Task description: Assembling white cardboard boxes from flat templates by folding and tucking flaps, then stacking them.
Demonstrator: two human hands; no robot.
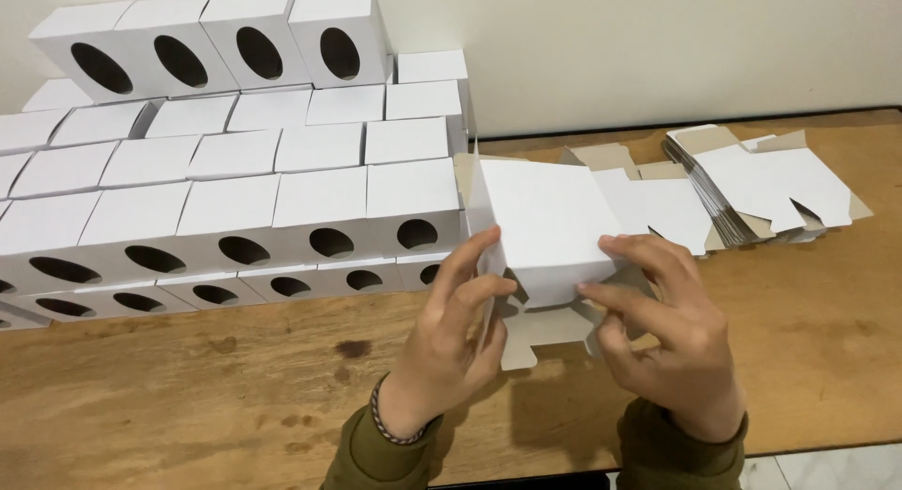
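Between both hands I hold a half-formed white cardboard box (545, 227) above the wooden table (188, 387). My left hand (451, 330) grips its left side, fingers curled over the edge. My right hand (658, 321) holds its right side, fingers pressing on the brown-backed flaps (550, 330) at the near end. The box's flaps at the far end stand open. A braided band circles my left wrist, and both sleeves are olive green.
A stack of finished white boxes with oval holes (235, 171) fills the left, several rows high against the wall. A pile of flat unfolded box blanks (761, 185) lies at the right rear. The table's front edge runs past my right sleeve.
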